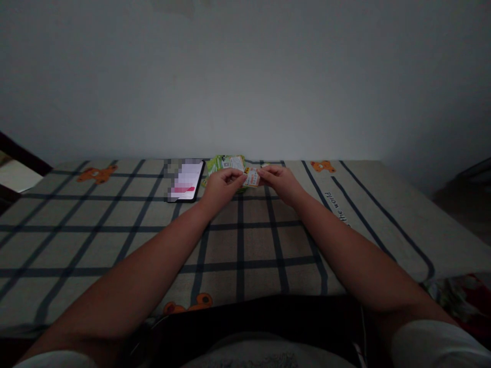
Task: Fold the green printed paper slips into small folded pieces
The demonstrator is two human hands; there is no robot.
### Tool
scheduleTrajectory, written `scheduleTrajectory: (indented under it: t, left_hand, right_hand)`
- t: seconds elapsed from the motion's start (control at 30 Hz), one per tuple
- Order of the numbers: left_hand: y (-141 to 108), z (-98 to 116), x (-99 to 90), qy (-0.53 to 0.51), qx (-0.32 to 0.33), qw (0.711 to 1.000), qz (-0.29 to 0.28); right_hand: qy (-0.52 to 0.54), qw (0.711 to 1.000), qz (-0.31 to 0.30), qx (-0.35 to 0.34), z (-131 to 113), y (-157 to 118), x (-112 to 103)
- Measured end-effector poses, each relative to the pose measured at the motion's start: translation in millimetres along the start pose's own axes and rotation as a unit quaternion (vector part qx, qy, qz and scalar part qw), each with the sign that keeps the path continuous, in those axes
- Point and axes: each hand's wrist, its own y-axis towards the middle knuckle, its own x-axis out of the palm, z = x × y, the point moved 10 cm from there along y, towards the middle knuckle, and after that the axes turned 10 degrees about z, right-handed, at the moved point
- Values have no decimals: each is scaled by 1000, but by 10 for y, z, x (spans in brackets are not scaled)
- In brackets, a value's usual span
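Between my two hands is a small printed packet, white with yellow and orange-red marks. My left hand pinches its left edge between thumb and fingers. At its right edge, my right hand holds it in a similar pinch. A green bag with a white printed label lies just behind my left hand, and its lower part is partly covered by that hand. The print on the small packet is too small to read.
A phone with a lit screen lies left of my left hand. The table has a checked cloth with bear prints. A plain wall stands behind it. Dark wooden bars show at the far left.
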Motion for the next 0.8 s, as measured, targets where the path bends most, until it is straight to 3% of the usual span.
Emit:
scheduleTrajectory:
  t: [0.23, 0.5, 0.8]
  left_hand:
    - [-44, 129, 14, 18, 19, 999, -25]
    - [-14, 128, -43, 13, 56, 998, 9]
    - [-33, 108, 11, 4, 33, 999, -22]
  right_hand:
    - [-142, 982, -9, -120, -263, -57, 33]
    - [-59, 996, -29, -59, -138, -57, 80]
    - [-91, 991, -26, -94, -203, -60, 52]
